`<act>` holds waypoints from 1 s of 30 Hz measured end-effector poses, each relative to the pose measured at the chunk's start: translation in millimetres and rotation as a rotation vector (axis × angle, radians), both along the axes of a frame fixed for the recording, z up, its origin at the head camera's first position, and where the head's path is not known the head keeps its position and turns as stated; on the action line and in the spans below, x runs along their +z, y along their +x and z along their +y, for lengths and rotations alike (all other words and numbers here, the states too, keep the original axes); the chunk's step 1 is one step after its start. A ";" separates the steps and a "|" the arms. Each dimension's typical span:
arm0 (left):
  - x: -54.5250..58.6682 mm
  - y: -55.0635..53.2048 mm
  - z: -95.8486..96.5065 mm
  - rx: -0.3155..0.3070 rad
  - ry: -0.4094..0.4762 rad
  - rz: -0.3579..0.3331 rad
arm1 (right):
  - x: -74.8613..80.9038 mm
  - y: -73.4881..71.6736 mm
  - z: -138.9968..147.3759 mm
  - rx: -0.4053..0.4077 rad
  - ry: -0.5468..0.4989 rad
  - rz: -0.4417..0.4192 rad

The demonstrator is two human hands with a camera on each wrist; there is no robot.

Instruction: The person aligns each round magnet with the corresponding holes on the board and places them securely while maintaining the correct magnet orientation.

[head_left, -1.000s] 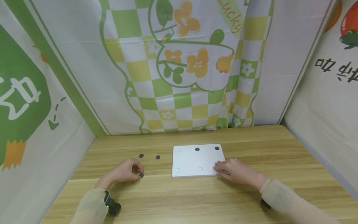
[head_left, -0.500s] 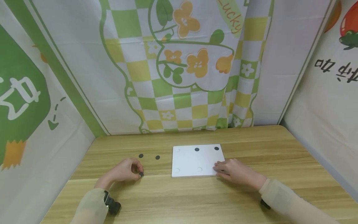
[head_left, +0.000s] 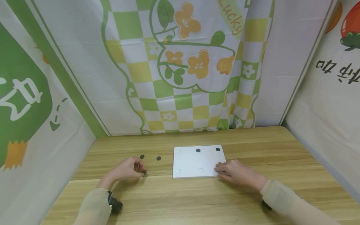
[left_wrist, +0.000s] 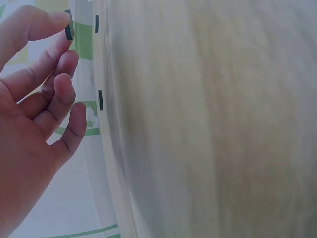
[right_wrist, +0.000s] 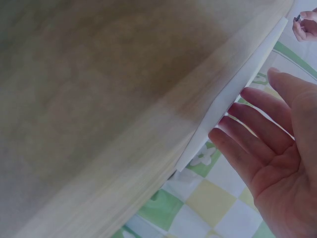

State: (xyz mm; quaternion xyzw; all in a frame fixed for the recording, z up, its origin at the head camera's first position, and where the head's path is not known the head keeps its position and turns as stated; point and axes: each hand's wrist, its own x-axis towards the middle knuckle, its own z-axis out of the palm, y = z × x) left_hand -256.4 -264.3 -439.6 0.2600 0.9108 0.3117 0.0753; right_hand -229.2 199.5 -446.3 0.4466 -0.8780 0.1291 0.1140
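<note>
A checked curtain [head_left: 182, 106] in green, yellow and white hangs behind the wooden desk [head_left: 180, 200]. Two pale sleeves [head_left: 94, 203] come in over the near side of it. Between the two hands lies a flat white board [head_left: 187, 161], near the middle of the desk, its long axis running left to right, nearly in line with the desk's far edge.

The right hand [head_left: 235, 171] rests at the board's near right corner; its fingers [right_wrist: 235, 154] are released and nearly straight, tips touching the edge. Over to the left of the board, the left hand [head_left: 127, 168] grasps a black disc [head_left: 144, 172] between thumb and forefinger, the other fingers loosely bent. That disc is round, the same across whichever way you look; it is held just above the desk, its flat faces roughly level with the desk top.

Beyond that hand two loose discs [head_left: 142, 156] lie flat on the desk, side by side and apart. Two set discs [head_left: 198, 150] sit in the board's far row, at middle and right. Pale round hollows [head_left: 200, 170] show at its far left, near left and near middle.
</note>
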 end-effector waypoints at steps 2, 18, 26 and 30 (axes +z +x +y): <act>0.8 -0.3 2.0 0.005 0.002 0.002 | 0.2 0.1 -0.1 -0.008 0.002 -0.017; 2.0 -5.4 22.1 0.014 -0.009 -0.001 | 0.0 -0.4 -0.4 -0.026 0.023 -0.032; 2.8 -10.1 35.8 0.013 -0.026 0.003 | -2.0 -1.1 0.2 -0.017 0.014 -0.017; 6.1 -10.8 46.8 0.004 -0.015 -0.004 | -2.6 -1.5 0.3 -0.003 0.009 0.008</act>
